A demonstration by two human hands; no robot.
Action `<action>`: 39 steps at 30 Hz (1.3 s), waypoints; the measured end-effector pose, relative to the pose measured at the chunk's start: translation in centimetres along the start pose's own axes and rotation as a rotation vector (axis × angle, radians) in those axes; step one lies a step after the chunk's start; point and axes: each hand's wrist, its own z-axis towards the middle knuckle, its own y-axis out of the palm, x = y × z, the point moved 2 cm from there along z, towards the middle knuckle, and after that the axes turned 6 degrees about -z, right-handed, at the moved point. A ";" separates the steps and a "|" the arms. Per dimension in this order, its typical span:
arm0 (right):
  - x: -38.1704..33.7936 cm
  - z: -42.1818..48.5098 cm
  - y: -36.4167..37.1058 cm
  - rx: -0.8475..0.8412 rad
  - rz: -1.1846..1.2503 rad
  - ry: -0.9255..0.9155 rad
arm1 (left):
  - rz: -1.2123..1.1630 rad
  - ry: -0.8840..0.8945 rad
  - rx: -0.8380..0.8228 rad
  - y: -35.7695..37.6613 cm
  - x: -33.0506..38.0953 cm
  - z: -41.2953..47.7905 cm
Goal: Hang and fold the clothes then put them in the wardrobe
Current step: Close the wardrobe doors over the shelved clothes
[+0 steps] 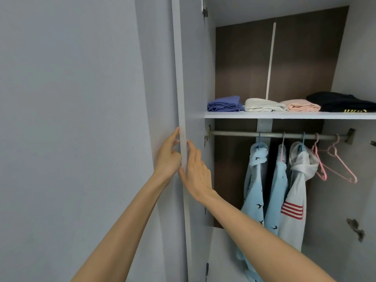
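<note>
Subject of inspection: the wardrobe door (pixel 181 98), standing open and presenting its free edge to the camera. The edge is running vertically from the top of the view to the bottom.

Both hands are meeting on that edge at mid-height, just below shelf level. The left hand (pixel 167 157) is lying against the outer face with its fingers pointing up. The right hand (pixel 196 171) is lying flat on the inner face with its fingers nearly straight. Neither is gripping anything; the two are sandwiching the edge between them.

The clothes are lying right of the hands and beyond them, inside the cabinet:
- Four folded garments (pixel 262 105) are sitting in a row on the shelf (pixel 284 115).
- Three hung garments (pixel 254 180) are dangling from the rail (pixel 234 133).
- Empty pink hangers (pixel 335 159) are hanging at the rail's right end.

Judgement: storing appears complete and closing is the step in hand. The hinges (pixel 205 137) are sitting on the side panel behind the hands, so the free edge would be swinging rightward. The right forearm is crossing that opening and would need withdrawing. The hung garments are sitting well inside. The grey wall (pixel 71 119) is standing close on the left.
</note>
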 end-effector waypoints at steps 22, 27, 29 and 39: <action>15.8 -1.6 -6.5 0.066 0.049 -0.074 | 0.192 0.259 -0.169 14.2 1.8 1.8; 21.8 -0.7 -8.1 0.049 0.129 -0.050 | 0.272 0.350 -0.239 19.8 0.7 4.0; 24.3 0.0 -8.4 0.053 0.147 -0.035 | 0.353 0.378 -0.269 21.9 0.2 5.2; 34.8 5.1 -8.3 0.066 0.181 0.075 | 0.787 0.488 -0.281 30.4 -1.8 10.6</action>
